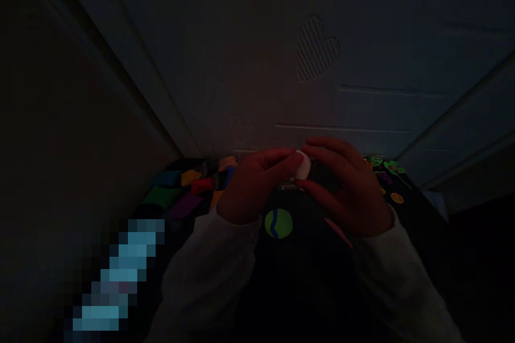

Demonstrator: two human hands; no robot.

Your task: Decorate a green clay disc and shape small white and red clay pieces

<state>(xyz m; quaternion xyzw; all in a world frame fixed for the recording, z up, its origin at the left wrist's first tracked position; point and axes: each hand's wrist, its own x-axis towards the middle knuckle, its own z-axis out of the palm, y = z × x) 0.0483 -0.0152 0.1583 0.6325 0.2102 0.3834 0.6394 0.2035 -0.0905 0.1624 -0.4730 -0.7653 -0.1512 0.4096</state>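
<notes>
My left hand [257,179] pinches a small, rounded white piece [304,165], which looks like soft modelling clay, between thumb and fingers. From the other side, the thumb and index fingertip of my right hand [341,185] meet the lower and upper edges of the same piece. Its other fingers are spread and curved. Just below lies a flat green disc [284,223] with a wavy blue stripe. Behind the hands is a shiny, clear wrapper or strip [286,185], partly hidden. A thin pink tool or strip [338,231] sticks out beneath my right wrist.
Several coloured packets [187,201] lie at the left of the dark table [289,289]. Small green and purple shapes [386,169] and an orange round piece [397,198] lie at the right. A panel with embossed hearts [317,51] rises behind. A bright pixelated patch [116,273] covers the lower left.
</notes>
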